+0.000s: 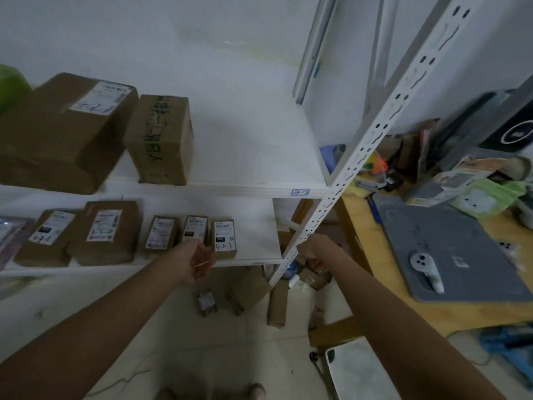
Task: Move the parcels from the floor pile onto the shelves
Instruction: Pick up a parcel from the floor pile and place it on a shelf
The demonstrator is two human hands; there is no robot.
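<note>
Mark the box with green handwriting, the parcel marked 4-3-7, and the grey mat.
box with green handwriting [161, 134], head view, on its handwritten top face.
parcel marked 4-3-7 [225, 235], head view, on its white label.
grey mat [461, 241], head view, on a bare patch of its surface.

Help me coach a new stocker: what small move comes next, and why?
Probably lower the left hand to the small parcel on the floor below it: it looks empty, and the lower shelf has bare space at its right end.
</note>
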